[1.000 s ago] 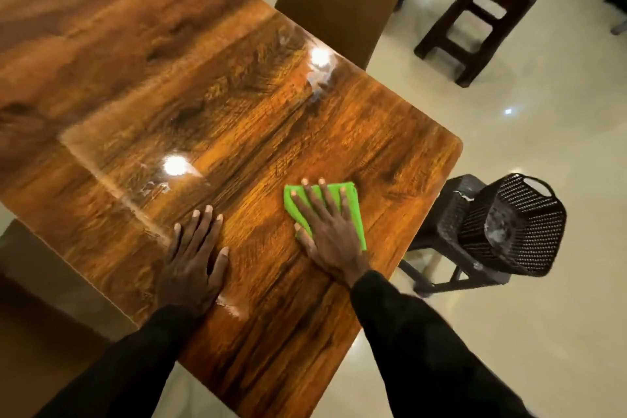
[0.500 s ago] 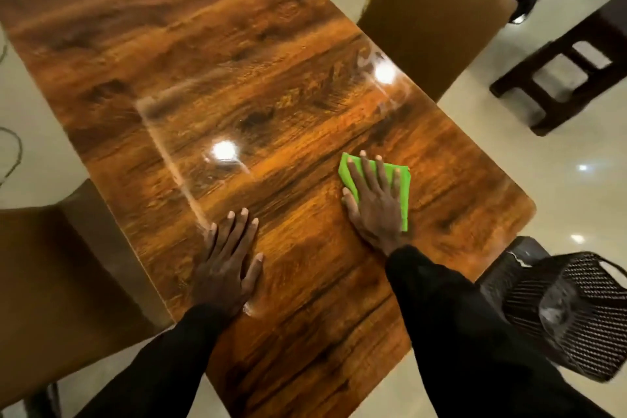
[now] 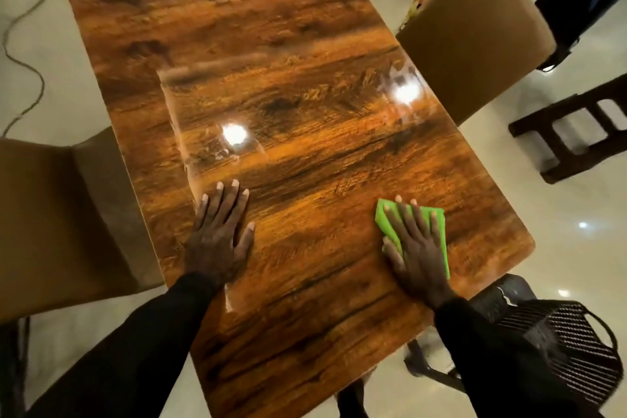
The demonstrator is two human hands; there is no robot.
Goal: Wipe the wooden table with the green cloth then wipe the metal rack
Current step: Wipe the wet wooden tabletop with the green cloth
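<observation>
Green cloth (image 3: 437,227) mostly hidden under right hand (image 3: 419,249). Wooden table (image 3: 271,95) cut off at top edge. Black basket (image 3: 573,346) clipped at right edge, partly behind sleeve (image 3: 502,363). Contents unreadable.

- Ahead of you the wooden surface (image 3: 271,85) lies bare to its far end — nothing stands on it.
- Your left hand (image 3: 219,234) lies flat on the surface, blocking a leftward sweep; bare wood separates it from your right hand (image 3: 417,248).
- Tan chairs flank the surface: one at left (image 3: 51,214), one at far right (image 3: 475,44).
- A black basket (image 3: 570,349) on a stool crowds the near right corner.
</observation>
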